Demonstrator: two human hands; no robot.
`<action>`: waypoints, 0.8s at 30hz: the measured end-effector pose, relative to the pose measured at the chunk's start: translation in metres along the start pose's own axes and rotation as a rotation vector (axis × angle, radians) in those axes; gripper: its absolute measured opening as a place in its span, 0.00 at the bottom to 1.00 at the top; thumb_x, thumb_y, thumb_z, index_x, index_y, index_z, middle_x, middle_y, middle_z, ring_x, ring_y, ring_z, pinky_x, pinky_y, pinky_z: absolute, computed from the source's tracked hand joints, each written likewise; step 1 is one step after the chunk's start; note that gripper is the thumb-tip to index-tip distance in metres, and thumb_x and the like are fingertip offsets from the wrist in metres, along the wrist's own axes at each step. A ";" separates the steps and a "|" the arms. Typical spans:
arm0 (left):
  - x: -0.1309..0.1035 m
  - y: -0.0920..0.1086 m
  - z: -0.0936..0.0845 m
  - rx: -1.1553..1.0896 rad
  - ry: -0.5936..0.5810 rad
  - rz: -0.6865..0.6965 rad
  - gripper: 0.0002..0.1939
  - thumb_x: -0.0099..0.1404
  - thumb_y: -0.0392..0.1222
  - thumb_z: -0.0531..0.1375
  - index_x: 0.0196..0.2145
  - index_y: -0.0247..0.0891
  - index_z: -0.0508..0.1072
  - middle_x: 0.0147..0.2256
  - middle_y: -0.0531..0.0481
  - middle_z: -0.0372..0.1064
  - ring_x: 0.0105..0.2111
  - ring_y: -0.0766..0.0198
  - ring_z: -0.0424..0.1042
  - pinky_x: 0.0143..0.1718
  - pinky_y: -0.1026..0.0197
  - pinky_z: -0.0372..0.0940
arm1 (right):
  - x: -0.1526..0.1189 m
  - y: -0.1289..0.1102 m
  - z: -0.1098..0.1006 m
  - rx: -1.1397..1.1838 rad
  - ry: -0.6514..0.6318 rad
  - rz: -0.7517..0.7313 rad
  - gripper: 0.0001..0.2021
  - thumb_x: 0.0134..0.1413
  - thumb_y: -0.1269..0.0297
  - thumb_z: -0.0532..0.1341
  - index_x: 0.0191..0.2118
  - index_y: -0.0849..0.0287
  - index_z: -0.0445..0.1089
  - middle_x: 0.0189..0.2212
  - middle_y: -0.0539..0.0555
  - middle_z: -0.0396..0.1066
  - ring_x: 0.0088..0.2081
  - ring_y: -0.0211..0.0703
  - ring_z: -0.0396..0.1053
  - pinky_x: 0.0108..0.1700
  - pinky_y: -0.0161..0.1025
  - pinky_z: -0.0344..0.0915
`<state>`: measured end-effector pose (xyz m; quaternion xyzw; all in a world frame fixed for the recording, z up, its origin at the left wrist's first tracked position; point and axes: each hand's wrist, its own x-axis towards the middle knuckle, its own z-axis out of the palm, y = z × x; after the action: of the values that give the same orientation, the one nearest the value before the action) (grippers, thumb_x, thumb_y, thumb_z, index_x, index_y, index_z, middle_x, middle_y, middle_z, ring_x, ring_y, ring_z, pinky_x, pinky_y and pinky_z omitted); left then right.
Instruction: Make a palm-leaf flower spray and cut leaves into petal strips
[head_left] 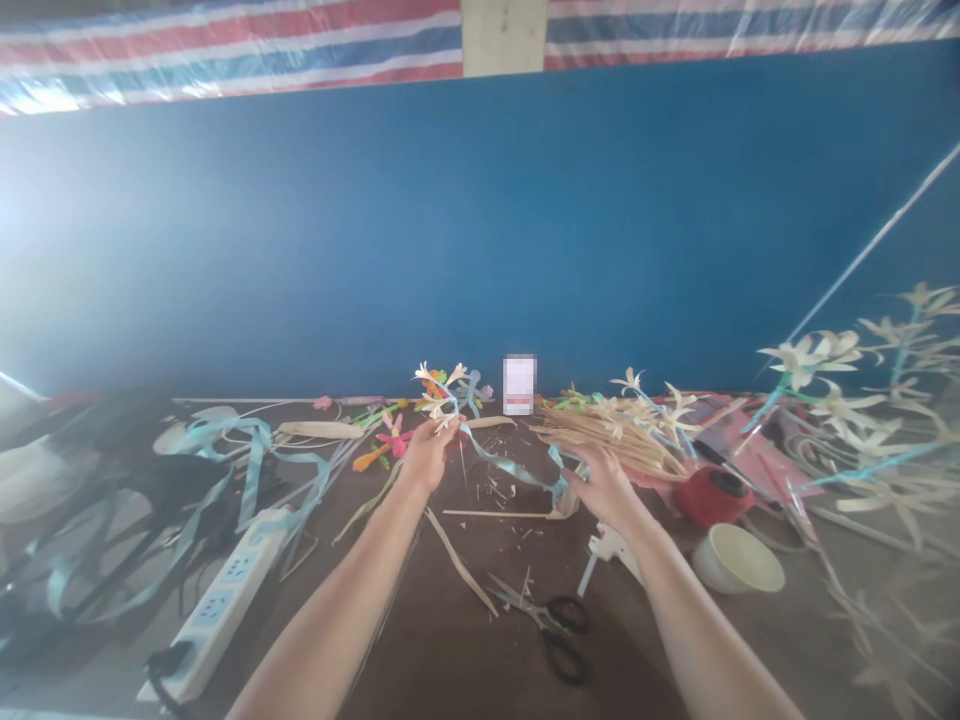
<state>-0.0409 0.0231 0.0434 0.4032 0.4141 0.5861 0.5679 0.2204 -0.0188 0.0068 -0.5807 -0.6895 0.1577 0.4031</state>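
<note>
My left hand (429, 455) is closed around the stem of a small spray of cream-white artificial flowers (439, 408), held upright over the table. From that stem a light blue ribbon (510, 466) sags across to my right hand (600, 480). The fingers of my right hand are bent over the ribbon's bunched end, gripping it. Below the ribbon lie a thin stick (495, 514) and scattered trimmings. Nearer me, black-handled scissors (544, 615) rest with their blades partly apart. A white glue gun (613, 550) lies partly hidden under my right forearm.
At left are a white power strip (229, 590) and tangled blue ribbon (251, 445). Colourful craft flowers (391, 437) and a bundle of dry husk strips (630, 435) lie at the back. A red round object (712, 495), a cream cup (737, 560) and tall white flower stems (855, 410) stand right.
</note>
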 end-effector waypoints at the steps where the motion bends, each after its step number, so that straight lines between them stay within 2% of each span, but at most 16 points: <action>1: -0.001 0.001 0.003 0.017 -0.014 0.005 0.11 0.46 0.43 0.63 0.28 0.34 0.73 0.23 0.52 0.67 0.23 0.69 0.66 0.25 0.66 0.62 | 0.001 -0.011 0.000 0.032 0.005 -0.029 0.14 0.43 0.64 0.57 0.39 0.57 0.70 0.39 0.55 0.70 0.42 0.48 0.64 0.46 0.45 0.56; 5: -0.005 0.008 0.019 0.072 -0.064 0.025 0.11 0.46 0.43 0.63 0.27 0.34 0.74 0.22 0.51 0.68 0.23 0.68 0.66 0.26 0.65 0.62 | 0.009 -0.058 -0.009 0.268 -0.028 0.004 0.13 0.51 0.59 0.52 0.34 0.59 0.71 0.31 0.54 0.71 0.34 0.44 0.67 0.37 0.39 0.61; 8: -0.009 0.019 0.033 0.125 -0.106 0.048 0.10 0.47 0.43 0.62 0.27 0.34 0.74 0.23 0.51 0.68 0.22 0.68 0.66 0.26 0.64 0.62 | 0.017 -0.089 -0.021 0.397 -0.024 0.038 0.15 0.51 0.57 0.52 0.37 0.61 0.70 0.24 0.52 0.68 0.26 0.39 0.64 0.28 0.35 0.60; 12: -0.018 0.051 0.053 0.216 -0.225 0.119 0.09 0.49 0.43 0.60 0.26 0.34 0.73 0.23 0.51 0.68 0.22 0.67 0.66 0.26 0.63 0.63 | 0.027 -0.120 -0.039 0.585 -0.009 0.044 0.15 0.50 0.56 0.54 0.38 0.60 0.70 0.18 0.48 0.60 0.20 0.33 0.56 0.22 0.31 0.56; 14: -0.022 0.070 0.061 0.353 -0.284 0.188 0.10 0.52 0.44 0.59 0.29 0.34 0.73 0.22 0.51 0.68 0.22 0.67 0.66 0.27 0.62 0.63 | 0.031 -0.130 -0.045 0.666 0.006 0.046 0.15 0.50 0.56 0.54 0.38 0.59 0.70 0.18 0.47 0.58 0.18 0.31 0.53 0.20 0.31 0.52; 16: -0.026 0.085 0.067 0.518 -0.337 0.245 0.11 0.54 0.44 0.57 0.32 0.35 0.73 0.23 0.51 0.68 0.22 0.66 0.67 0.27 0.63 0.63 | 0.034 -0.134 -0.047 0.747 0.020 0.047 0.15 0.49 0.56 0.55 0.38 0.59 0.70 0.17 0.47 0.57 0.17 0.30 0.51 0.18 0.30 0.50; 18: -0.028 0.090 0.068 0.685 -0.357 0.359 0.11 0.56 0.43 0.55 0.32 0.35 0.73 0.25 0.50 0.69 0.25 0.66 0.68 0.29 0.63 0.62 | 0.035 -0.132 -0.044 0.830 0.029 0.067 0.14 0.48 0.56 0.56 0.37 0.59 0.70 0.17 0.46 0.57 0.16 0.28 0.50 0.17 0.30 0.48; 21: -0.029 0.081 0.066 0.869 -0.348 0.529 0.09 0.57 0.41 0.55 0.29 0.36 0.73 0.29 0.50 0.70 0.30 0.64 0.68 0.32 0.63 0.61 | 0.032 -0.118 -0.033 0.967 0.012 0.149 0.12 0.47 0.57 0.58 0.34 0.60 0.70 0.16 0.45 0.58 0.15 0.27 0.49 0.16 0.29 0.45; 24: -0.033 0.061 0.060 0.945 -0.360 0.586 0.08 0.58 0.39 0.54 0.30 0.37 0.73 0.28 0.50 0.70 0.29 0.65 0.67 0.32 0.64 0.60 | 0.024 -0.101 -0.020 1.122 -0.061 0.236 0.11 0.44 0.58 0.60 0.31 0.61 0.70 0.15 0.44 0.57 0.14 0.26 0.49 0.16 0.28 0.45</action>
<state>-0.0034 -0.0088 0.1210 0.8037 0.3989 0.3925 0.2021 0.1667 -0.0297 0.0976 -0.3462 -0.4422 0.5601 0.6090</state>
